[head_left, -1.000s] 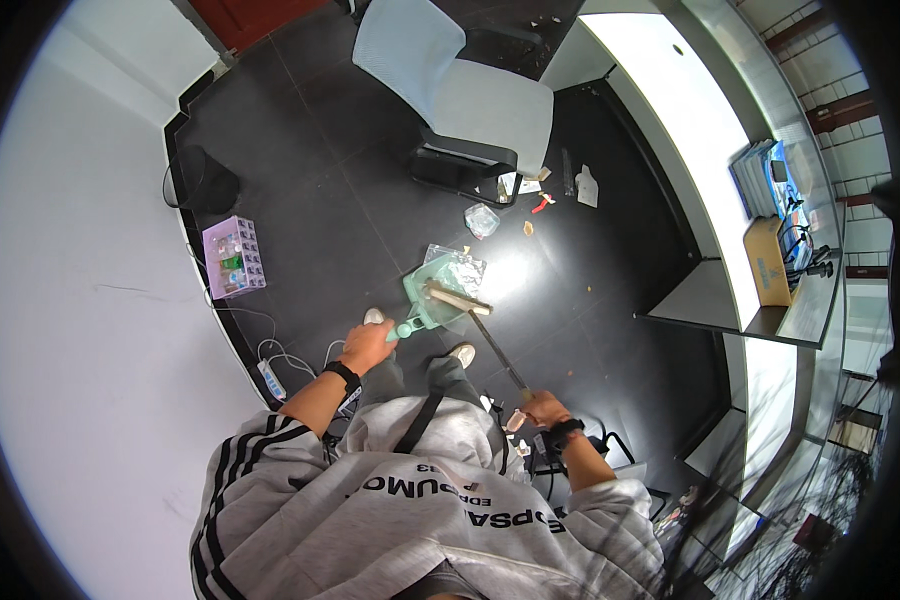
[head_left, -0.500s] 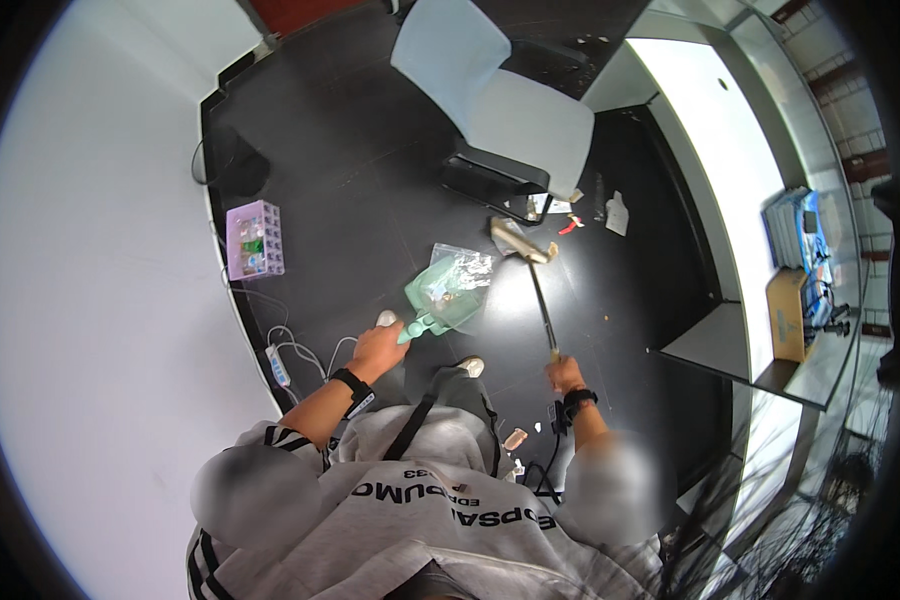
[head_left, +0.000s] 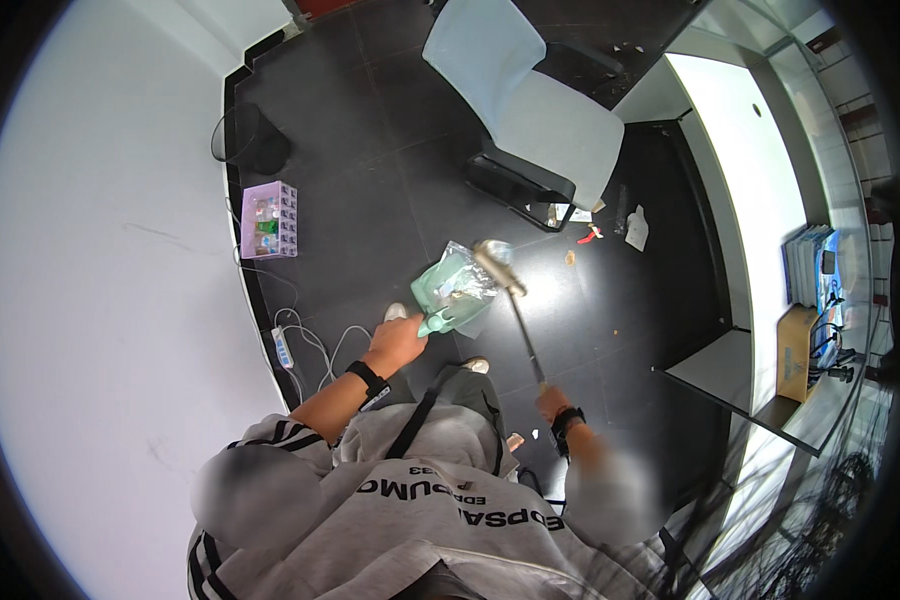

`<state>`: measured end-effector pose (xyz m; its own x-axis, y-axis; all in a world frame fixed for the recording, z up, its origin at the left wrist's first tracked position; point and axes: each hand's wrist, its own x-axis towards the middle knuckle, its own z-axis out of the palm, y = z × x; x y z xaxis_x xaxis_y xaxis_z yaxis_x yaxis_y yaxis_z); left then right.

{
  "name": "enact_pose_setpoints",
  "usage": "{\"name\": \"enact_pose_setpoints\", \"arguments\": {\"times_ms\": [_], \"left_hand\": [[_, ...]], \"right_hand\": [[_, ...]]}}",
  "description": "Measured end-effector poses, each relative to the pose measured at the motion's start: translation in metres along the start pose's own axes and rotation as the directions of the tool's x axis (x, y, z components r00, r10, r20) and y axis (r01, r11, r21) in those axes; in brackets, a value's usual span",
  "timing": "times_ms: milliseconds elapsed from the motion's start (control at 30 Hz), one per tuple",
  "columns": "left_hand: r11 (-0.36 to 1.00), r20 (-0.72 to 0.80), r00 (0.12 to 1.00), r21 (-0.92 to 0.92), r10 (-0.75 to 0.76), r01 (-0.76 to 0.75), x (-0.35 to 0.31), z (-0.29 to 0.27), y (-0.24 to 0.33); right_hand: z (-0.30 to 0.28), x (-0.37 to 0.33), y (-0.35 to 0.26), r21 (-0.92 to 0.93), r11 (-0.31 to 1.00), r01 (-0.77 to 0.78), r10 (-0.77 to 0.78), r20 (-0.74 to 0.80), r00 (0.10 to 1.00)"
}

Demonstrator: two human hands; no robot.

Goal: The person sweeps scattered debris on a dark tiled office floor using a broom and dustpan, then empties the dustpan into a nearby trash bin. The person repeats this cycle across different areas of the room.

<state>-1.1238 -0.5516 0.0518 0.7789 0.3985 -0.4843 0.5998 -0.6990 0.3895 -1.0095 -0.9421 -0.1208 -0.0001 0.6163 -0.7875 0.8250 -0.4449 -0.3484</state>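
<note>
1. Gripped the green dustpan [head_left: 429,289] by its handle in the left hand [head_left: 397,342], ahead of the shoes [head_left: 478,366].
2. Clasped the broom [head_left: 497,268] by its stick in the right hand [head_left: 553,403], with its head beside the dustpan.

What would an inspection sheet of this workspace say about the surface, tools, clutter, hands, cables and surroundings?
Surface: dark tiled floor, with a bright reflection.
Tools: green dustpan with clear plastic in it; broom blurred at its edge, contact unclear.
Clutter: red scrap and white scrap near the chair.
Hands: left hand grips the dustpan handle; right hand grips the broom handle.
Cables: white, loose beside a power strip.
Surroundings: purple basket, dark bin, white desk.
</note>
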Motion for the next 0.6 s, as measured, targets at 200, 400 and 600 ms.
{"name": "enact_pose_setpoints", "arguments": {"times_ms": [200, 400, 600], "left_hand": [[1.000, 0.029, 0.999, -0.003, -0.030, 0.031, 0.002, -0.001, -0.012], [0.999, 0.022, 0.999, -0.027, -0.025, 0.026, -0.009, 0.008, -0.049], [1.000, 0.044, 0.999, -0.015, -0.013, 0.014, -0.016, 0.004, -0.088]], "right_hand": [[0.002, -0.022, -0.069, 0.134, 0.991, -0.012, 0.016, -0.028, 0.999], [-0.027, -0.023, -0.080, 0.205, 0.975, -0.090, 0.071, 0.097, 0.993], [-0.071, -0.059, -0.101, 0.612, 0.647, -0.456, 0.465, 0.157, 0.871]]}}
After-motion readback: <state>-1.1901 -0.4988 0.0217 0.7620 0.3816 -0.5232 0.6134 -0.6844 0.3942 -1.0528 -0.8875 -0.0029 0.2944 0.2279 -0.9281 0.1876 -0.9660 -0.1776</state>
